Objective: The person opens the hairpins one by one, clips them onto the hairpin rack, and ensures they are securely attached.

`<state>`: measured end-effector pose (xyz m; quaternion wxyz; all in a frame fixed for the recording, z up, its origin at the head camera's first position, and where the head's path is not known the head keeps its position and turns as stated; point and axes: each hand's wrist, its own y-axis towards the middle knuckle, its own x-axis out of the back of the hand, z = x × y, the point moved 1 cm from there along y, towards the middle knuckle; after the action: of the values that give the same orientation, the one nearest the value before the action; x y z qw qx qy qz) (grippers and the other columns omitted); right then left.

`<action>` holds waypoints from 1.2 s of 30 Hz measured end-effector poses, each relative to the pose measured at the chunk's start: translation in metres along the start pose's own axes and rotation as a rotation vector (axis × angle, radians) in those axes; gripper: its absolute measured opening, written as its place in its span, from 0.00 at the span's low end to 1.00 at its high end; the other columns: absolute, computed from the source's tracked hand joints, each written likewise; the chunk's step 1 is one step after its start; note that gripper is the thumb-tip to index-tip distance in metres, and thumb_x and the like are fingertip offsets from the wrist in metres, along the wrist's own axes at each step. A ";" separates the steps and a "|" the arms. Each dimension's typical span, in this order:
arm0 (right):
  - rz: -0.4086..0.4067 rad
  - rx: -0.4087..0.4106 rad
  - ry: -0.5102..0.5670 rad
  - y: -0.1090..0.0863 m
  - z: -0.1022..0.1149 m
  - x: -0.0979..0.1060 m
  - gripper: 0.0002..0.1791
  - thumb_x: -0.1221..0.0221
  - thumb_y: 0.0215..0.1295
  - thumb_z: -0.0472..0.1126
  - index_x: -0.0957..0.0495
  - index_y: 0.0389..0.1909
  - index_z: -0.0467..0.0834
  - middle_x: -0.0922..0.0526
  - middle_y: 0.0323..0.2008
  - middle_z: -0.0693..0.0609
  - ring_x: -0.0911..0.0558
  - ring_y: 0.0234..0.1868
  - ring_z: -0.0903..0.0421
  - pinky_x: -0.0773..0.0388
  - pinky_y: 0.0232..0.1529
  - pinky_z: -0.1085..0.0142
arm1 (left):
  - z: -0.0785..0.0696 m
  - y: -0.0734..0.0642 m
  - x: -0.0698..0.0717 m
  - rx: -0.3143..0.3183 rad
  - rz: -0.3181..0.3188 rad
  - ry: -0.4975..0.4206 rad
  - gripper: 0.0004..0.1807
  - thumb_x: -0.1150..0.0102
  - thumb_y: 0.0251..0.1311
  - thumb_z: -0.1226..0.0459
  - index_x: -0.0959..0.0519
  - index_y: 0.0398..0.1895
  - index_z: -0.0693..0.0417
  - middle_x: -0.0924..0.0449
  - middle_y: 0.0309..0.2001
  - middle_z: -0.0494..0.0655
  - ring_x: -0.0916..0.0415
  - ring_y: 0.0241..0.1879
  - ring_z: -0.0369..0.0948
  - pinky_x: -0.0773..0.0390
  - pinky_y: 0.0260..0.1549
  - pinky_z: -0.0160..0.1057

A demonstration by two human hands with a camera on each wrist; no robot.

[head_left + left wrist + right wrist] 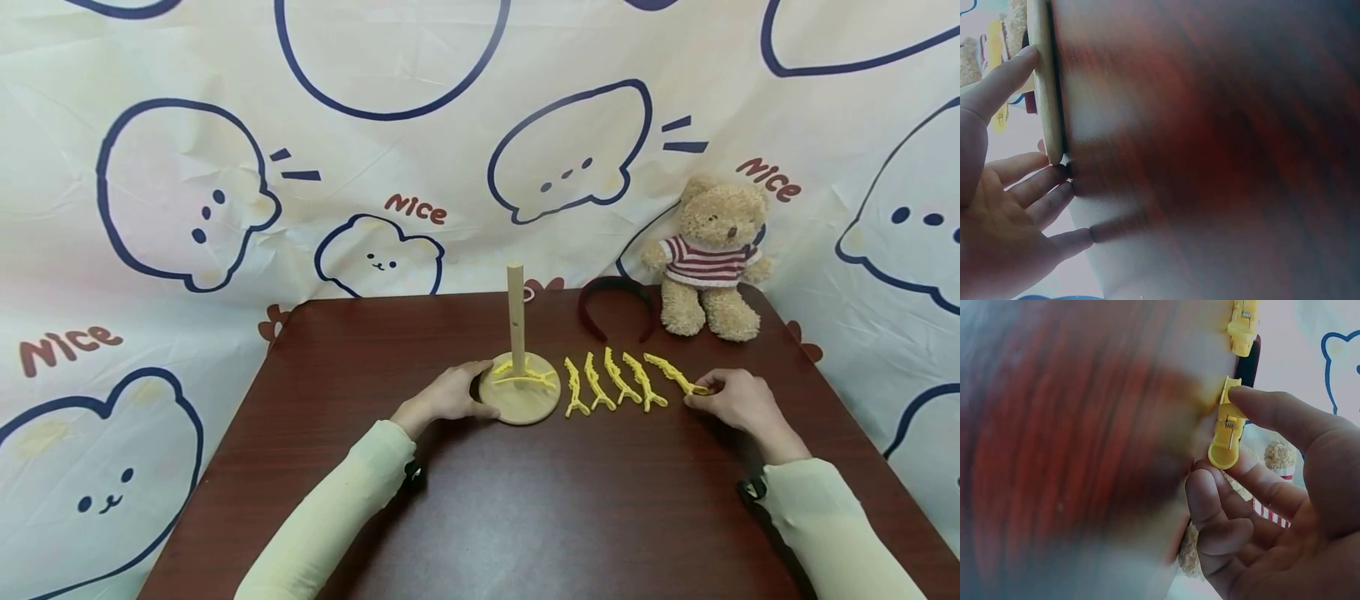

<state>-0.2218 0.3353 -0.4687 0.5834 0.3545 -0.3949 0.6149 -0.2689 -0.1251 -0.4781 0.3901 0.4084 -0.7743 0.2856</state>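
A round wooden stand (520, 408) with an upright post (517, 317) stands on the table, yellow clip pieces (525, 381) lying at the post's foot. My left hand (452, 392) holds the left edge of its base, thumb and fingers spread around the rim; the left wrist view shows the base edge-on (1047, 94). My right hand (738, 404) pinches the forked end of a yellow hair clip (671, 372), the rightmost in a row. In the right wrist view a small spring shows on this clip (1225, 447). Several more yellow hair clips (594, 383) lie side by side between the hands.
A dark headband (617, 283) lies behind the clips. At the back right corner a teddy bear (712, 258) in a striped shirt stands by the patterned cloth (420, 167). The brown table (480, 508) extends towards me.
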 end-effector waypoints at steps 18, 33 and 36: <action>-0.171 0.129 0.034 -0.004 0.015 0.010 0.26 0.32 0.61 0.56 0.15 0.50 0.40 0.10 0.36 0.44 0.14 0.34 0.48 0.21 0.35 0.53 | 0.000 -0.001 0.000 0.010 -0.001 -0.004 0.52 0.24 0.50 0.48 0.37 0.75 0.58 0.32 0.72 0.55 0.35 0.72 0.51 0.33 0.70 0.50; -0.127 0.233 0.117 0.000 0.054 0.005 0.23 0.31 0.59 0.57 0.13 0.48 0.46 0.11 0.32 0.54 0.14 0.33 0.58 0.20 0.36 0.62 | -0.001 -0.002 0.000 0.002 -0.004 0.001 0.52 0.24 0.50 0.47 0.37 0.75 0.58 0.32 0.72 0.56 0.35 0.72 0.52 0.33 0.70 0.49; -0.119 0.254 0.131 0.001 0.061 0.003 0.22 0.30 0.58 0.57 0.13 0.46 0.47 0.11 0.30 0.56 0.15 0.31 0.61 0.21 0.33 0.68 | -0.001 -0.002 0.000 0.004 -0.005 -0.002 0.52 0.24 0.50 0.47 0.37 0.75 0.59 0.33 0.72 0.56 0.35 0.72 0.52 0.33 0.70 0.50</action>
<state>-0.2250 0.2815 -0.4395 0.5938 0.4073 -0.2531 0.6461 -0.2664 -0.1251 -0.4775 0.3891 0.4115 -0.7730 0.2857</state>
